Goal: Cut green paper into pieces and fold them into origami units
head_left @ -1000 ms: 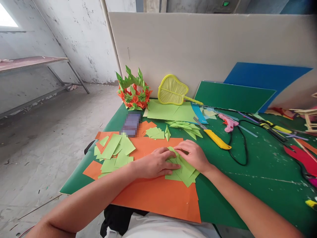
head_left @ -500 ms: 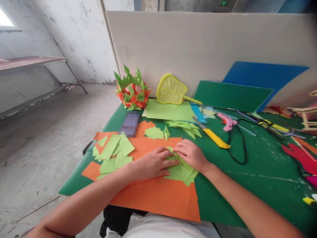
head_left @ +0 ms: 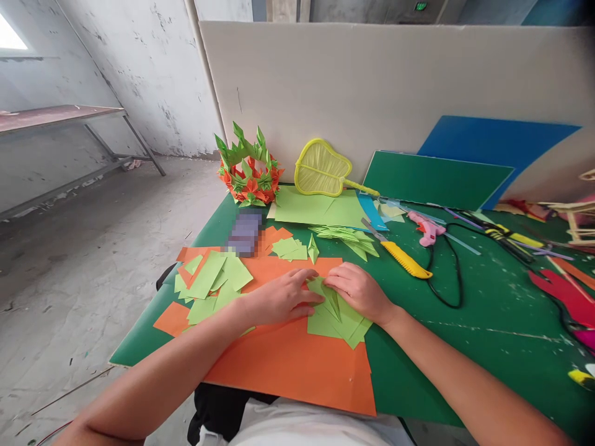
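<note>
Over an orange paper sheet (head_left: 297,365), both my hands are at a pile of light green paper pieces (head_left: 344,325). Fingers bent together, my right hand (head_left: 360,290) grips the top of a narrow, folded green paper piece (head_left: 332,300) lying over the pile. My left hand (head_left: 283,297) is just left of that piece, its fingers apart and holding nothing. Beyond the hands lies a pointed folded green paper piece (head_left: 313,249). More loose green paper pieces (head_left: 207,279) are scattered to the left.
An orange and green folded-paper basket (head_left: 250,167) stands at the back left, beside a yellow fan (head_left: 323,167). To the right lie a yellow utility knife (head_left: 404,259) and a pink glue gun (head_left: 426,229) with a black cord. Several folded green strips (head_left: 346,238) lie behind the hands.
My left hand has moved left off the folded paper, and its fingers have lifted away. More of the folded piece shows now. My right hand has barely moved.
</note>
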`<control>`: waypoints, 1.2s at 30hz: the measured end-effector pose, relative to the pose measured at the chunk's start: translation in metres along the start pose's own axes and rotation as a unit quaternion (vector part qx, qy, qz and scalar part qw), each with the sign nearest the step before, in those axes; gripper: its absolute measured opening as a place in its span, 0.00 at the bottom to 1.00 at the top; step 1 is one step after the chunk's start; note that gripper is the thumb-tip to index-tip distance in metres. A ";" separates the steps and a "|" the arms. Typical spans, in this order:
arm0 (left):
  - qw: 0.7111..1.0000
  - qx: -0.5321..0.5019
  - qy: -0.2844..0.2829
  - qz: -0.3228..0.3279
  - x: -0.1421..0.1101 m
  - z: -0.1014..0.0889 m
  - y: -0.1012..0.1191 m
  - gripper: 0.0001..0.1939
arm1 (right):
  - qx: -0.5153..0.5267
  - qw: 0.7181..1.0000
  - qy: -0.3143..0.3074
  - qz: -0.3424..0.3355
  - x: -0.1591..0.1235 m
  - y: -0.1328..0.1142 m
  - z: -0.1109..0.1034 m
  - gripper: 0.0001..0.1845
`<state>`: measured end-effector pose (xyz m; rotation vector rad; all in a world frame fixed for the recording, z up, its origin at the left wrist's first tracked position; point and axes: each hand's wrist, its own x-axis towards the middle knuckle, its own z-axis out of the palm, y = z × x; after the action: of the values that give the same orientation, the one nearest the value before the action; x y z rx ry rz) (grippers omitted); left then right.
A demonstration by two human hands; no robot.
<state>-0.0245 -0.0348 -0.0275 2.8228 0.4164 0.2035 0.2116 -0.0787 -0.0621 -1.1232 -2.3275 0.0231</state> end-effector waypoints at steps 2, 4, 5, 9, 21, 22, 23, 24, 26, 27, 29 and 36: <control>1.000 0.006 -0.001 0.009 0.000 -0.001 0.000 0.16 | 0.000 1.000 -0.002 0.001 -0.001 0.001 0.001 0.13; 1.000 0.010 -0.004 0.015 0.001 -0.002 -0.001 0.16 | 0.001 1.000 -0.003 0.001 -0.001 0.002 0.001 0.13; 1.000 0.010 -0.004 0.017 0.001 -0.002 -0.001 0.16 | 0.001 1.000 -0.004 0.002 -0.001 0.001 0.001 0.13; 1.000 0.009 0.007 0.026 0.002 -0.001 -0.001 0.15 | 0.000 1.000 0.003 0.000 0.000 0.000 0.000 0.14; 0.999 0.017 0.024 0.030 0.002 0.000 0.000 0.14 | -0.027 1.000 0.000 -0.008 0.000 -0.001 0.001 0.13; 0.999 0.019 0.024 0.030 0.002 0.000 0.000 0.14 | -0.027 1.000 -0.001 -0.008 0.000 -0.001 0.001 0.13; 0.999 0.022 0.022 0.030 0.002 0.001 0.000 0.14 | -0.027 1.000 -0.003 -0.007 0.000 -0.001 0.001 0.13; 0.999 0.024 0.020 0.029 0.002 0.001 -0.001 0.14 | -0.027 1.000 -0.006 -0.006 0.001 -0.001 0.001 0.14; 0.999 0.030 0.018 0.029 0.003 0.001 -0.001 0.14 | -0.022 1.000 -0.011 -0.005 0.001 -0.001 0.000 0.13; 0.999 0.030 0.019 0.030 0.003 0.001 -0.002 0.14 | -0.019 1.000 -0.014 -0.004 0.001 -0.001 -0.001 0.13; 0.999 0.019 0.027 0.026 0.005 0.001 -0.003 0.16 | -0.011 1.000 -0.019 -0.001 0.002 -0.001 -0.003 0.13; 1.000 0.009 0.028 0.003 0.010 0.004 -0.009 0.20 | 0.036 0.999 -0.016 0.021 0.003 0.001 -0.004 0.16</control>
<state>-0.0161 -0.0248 -0.0328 2.8406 0.4248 0.2807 0.2128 -0.0774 -0.0574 -1.1433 -2.3123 0.1418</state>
